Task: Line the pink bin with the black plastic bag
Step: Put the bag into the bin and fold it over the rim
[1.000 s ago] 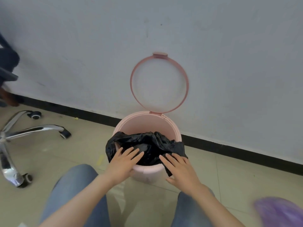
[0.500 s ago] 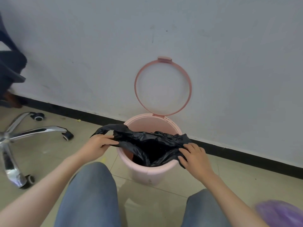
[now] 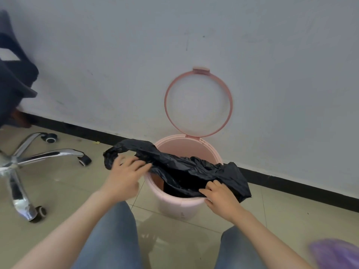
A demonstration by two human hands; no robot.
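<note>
Your L hand [image 3: 126, 175] & R hand [image 3: 221, 199] each grip the black bag [image 3: 184, 167], its long axis running L-R across the upright pink bin [image 3: 178, 208].

- Up top, a pale grey painted wall [image 3: 97, 55] fills most of the view, scuffed and flecked with a few dark marks.
- Along its foot runs a black skirting strip [image 3: 291, 183], slanting down to the right.
- Below, glossy beige floor tiles [image 3: 58, 191], with grout lines showing.
- Over on the left, a chrome star-shaped office chair base [image 3: 17, 162] stands on the tiles, with black castors [image 3: 84, 160] at the leg tips.
- Above it at the left edge, a dark, blurred chair seat [image 3: 13, 78].
- A tiny yellow scrap [image 3: 96, 142] lies just beside the skirting.
- In the bottom right corner, a blurred purple shape [image 3: 338, 253], too smeared to identify.
</note>
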